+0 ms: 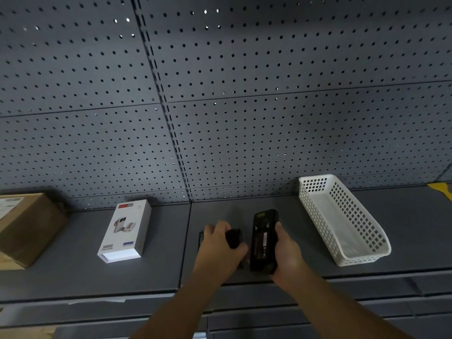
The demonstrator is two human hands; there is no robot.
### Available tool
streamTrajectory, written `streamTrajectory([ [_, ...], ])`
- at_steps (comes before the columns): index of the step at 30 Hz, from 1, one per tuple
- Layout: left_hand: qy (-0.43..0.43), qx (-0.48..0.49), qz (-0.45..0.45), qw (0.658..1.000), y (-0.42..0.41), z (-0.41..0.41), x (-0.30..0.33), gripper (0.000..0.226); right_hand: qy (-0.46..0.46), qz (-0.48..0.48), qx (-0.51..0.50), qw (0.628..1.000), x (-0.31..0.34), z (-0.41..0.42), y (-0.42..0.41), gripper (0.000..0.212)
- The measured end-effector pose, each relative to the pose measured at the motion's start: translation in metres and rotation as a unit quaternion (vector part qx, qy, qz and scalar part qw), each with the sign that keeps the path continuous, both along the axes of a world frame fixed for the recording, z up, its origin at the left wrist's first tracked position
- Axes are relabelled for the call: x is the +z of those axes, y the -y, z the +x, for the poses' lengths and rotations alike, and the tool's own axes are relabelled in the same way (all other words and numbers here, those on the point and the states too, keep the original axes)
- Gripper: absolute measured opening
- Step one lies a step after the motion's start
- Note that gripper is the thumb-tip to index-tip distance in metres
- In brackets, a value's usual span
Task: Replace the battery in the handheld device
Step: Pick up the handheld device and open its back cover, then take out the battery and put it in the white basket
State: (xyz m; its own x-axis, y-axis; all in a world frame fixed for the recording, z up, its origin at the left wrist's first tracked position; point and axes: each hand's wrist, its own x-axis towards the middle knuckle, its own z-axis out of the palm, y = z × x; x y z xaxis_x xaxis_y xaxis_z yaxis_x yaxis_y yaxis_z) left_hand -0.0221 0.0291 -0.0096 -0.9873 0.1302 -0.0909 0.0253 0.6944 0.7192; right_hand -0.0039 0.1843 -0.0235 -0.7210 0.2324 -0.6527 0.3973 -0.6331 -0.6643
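The black handheld device lies back-up over the grey shelf, its open compartment showing a label. My right hand grips its right side. Just left of it, my left hand is closed around a small black part; whether that part is a battery or a cover I cannot tell. Another flat black piece lies on the shelf, mostly hidden behind my left hand.
A white power-bank box lies to the left, and a brown cardboard box sits at the far left. A white perforated plastic basket stands to the right. A grey pegboard wall rises behind the shelf.
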Motion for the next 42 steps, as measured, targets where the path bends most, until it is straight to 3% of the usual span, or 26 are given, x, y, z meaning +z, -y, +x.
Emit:
streamTrajectory([
  [4, 0.032, -0.056, -0.162, 0.985, -0.004, 0.003, -0.016, 0.053, -0.006, -0.039, -0.015, 0.999, 0.0, 0.001, -0.008, 0.057],
  [7, 0.037, -0.076, -0.234, 0.968, -0.012, 0.003, -0.023, 0.054, -0.022, -0.05, -0.006, 0.998, -0.001, 0.0, -0.014, 0.063],
  [12, 0.024, -0.087, -0.285, 0.954, -0.02, 0.005, -0.033, 0.046, -0.039, -0.046, 0.005, 0.998, 0.004, -0.001, -0.02, 0.064],
  [22, -0.026, -0.084, -0.318, 0.944, -0.02, -0.001, -0.044, 0.051, -0.042, -0.071, 0.028, 0.996, 0.001, 0.004, -0.023, 0.065],
  [27, -0.132, -0.088, -0.239, 0.958, -0.014, -0.007, -0.028, 0.035, -0.041, -0.066, 0.028, 0.997, 0.0, 0.003, -0.027, 0.062],
  [32, -0.224, -0.243, -0.095, 0.939, -0.014, -0.007, 0.011, 0.033, -0.04, -0.047, 0.033, 0.998, 0.002, -0.001, -0.026, 0.058],
  [35, -0.206, -0.322, -0.096, 0.919, -0.015, -0.006, 0.021, 0.042, -0.039, -0.038, 0.049, 0.997, 0.003, -0.002, -0.025, 0.062],
  [42, -0.187, -0.35, -0.126, 0.909, -0.016, -0.013, 0.027, 0.052, -0.03, -0.03, 0.074, 0.996, 0.005, 0.001, -0.023, 0.061],
])
